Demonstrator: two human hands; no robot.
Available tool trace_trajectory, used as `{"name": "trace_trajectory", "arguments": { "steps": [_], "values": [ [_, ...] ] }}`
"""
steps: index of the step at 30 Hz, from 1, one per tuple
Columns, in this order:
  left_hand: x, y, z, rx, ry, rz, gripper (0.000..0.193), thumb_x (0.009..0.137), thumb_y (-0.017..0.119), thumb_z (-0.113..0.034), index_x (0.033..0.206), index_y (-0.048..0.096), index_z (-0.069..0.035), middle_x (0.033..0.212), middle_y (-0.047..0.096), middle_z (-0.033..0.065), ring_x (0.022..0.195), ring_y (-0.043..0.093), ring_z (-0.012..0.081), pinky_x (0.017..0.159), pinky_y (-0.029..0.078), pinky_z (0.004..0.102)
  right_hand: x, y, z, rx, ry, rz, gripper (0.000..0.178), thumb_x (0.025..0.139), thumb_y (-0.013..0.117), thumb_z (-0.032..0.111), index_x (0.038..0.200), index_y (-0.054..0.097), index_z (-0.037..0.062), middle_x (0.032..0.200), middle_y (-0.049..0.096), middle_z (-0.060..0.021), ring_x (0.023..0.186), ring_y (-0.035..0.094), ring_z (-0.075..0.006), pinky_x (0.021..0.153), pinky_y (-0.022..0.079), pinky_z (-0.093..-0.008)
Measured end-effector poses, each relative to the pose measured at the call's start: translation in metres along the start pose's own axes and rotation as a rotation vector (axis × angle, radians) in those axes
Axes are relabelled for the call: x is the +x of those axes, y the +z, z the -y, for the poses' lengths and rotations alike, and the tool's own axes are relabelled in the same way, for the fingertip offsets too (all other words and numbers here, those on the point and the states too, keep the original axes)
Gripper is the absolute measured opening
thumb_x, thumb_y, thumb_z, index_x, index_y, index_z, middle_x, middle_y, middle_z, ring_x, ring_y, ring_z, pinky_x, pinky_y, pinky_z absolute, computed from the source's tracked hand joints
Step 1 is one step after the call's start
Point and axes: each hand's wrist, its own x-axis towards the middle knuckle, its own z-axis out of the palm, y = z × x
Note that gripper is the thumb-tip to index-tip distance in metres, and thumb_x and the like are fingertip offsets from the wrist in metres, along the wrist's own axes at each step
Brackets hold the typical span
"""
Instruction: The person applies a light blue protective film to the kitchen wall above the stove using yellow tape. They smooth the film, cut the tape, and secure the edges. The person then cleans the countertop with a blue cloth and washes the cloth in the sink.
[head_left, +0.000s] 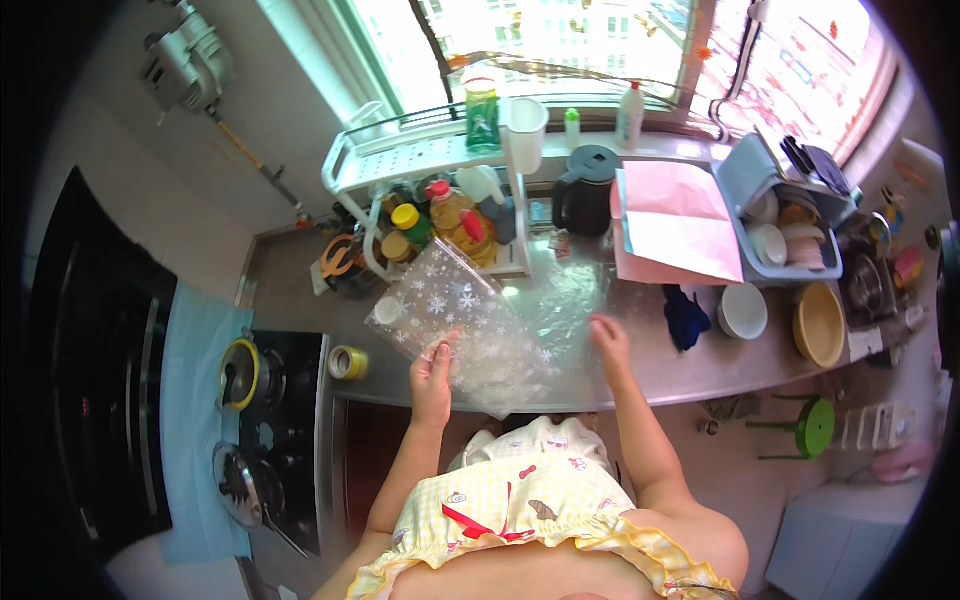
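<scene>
My left hand (432, 385) pinches the lower left edge of a clear plastic bag (465, 300) printed with white snowflakes. The bag is tilted over the steel counter, its upper end near the bottles under the rack. My right hand (611, 345) is to the right of the bag, above the counter. Its fingers are blurred, and I cannot make out whether anything is in them. Crinkled clear plastic (568, 292) lies just beyond it. A yellow roll of tape (348, 363) stands left of my left hand, by the stove.
A white rack (430, 165) with an oil bottle (460, 222) and jars stands at the back, beside a dark kettle (585, 190). Rightward are a pink sheet (682, 220), a dark blue cloth (685, 318), a white bowl (742, 311), a yellow basin (819, 325) and a dish rack (790, 262). Pans sit on the stove (290, 440).
</scene>
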Motion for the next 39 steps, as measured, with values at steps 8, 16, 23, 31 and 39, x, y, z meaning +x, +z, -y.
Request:
{"name": "trace_trajectory", "arguments": {
  "steps": [8,16,23,31,39],
  "values": [
    [-0.028,-0.054,-0.062,0.252,0.205,-0.313,0.018,0.096,0.068,-0.017,0.104,0.071,-0.001,0.091,0.067,-0.0031,0.08,0.053,0.0026,0.073,0.043,0.0193,0.057,-0.099,-0.064,-0.859,-0.045,-0.414,0.033,0.073,0.076,0.021,0.105,0.075,0.0152,0.12,0.066,-0.0156,0.117,0.058,-0.0322,0.098,0.046,-0.0448],
    [-0.049,-0.099,-0.081,0.664,0.453,-0.477,0.015,0.09,0.074,-0.015,0.09,0.067,-0.002,0.089,0.062,0.0023,0.077,0.057,0.011,0.07,0.047,0.0261,-0.004,0.018,0.055,-0.694,-0.319,-0.134,0.02,0.076,0.062,-0.003,0.093,0.07,0.0039,0.094,0.066,-0.0109,0.076,0.066,-0.0203,0.066,0.051,-0.0301],
    [-0.056,-0.093,-0.106,0.93,0.578,-0.269,0.039,0.094,0.063,-0.037,0.11,0.067,-0.001,0.103,0.056,0.0147,0.094,0.059,0.0292,0.081,0.049,0.0368,-0.094,0.222,0.191,-0.347,-0.627,0.425,0.038,0.075,0.076,0.012,0.11,0.068,0.0015,0.109,0.063,-0.0188,0.101,0.064,-0.0328,0.086,0.052,-0.0393],
    [-0.08,-0.139,-0.135,0.692,0.536,-0.12,0.034,0.102,0.056,-0.024,0.124,0.064,0.0,0.109,0.057,0.0103,0.103,0.057,0.0225,0.094,0.045,0.033,-0.109,0.325,0.177,0.17,-0.274,0.706,0.033,0.094,0.067,0.018,0.12,0.061,-0.0018,0.117,0.053,-0.0099,0.107,0.063,-0.0258,0.089,0.054,-0.0346],
    [-0.107,-0.275,-0.152,0.133,0.487,-0.471,0.023,0.095,0.064,-0.002,0.115,0.055,-0.005,0.099,0.058,0.0012,0.086,0.059,0.0081,0.073,0.059,0.0264,-0.058,0.353,0.208,0.242,-0.206,0.7,0.015,0.098,0.063,0.01,0.11,0.063,0.0017,0.092,0.065,-0.003,0.084,0.073,-0.0228,0.068,0.058,-0.0292]
  ]
}}
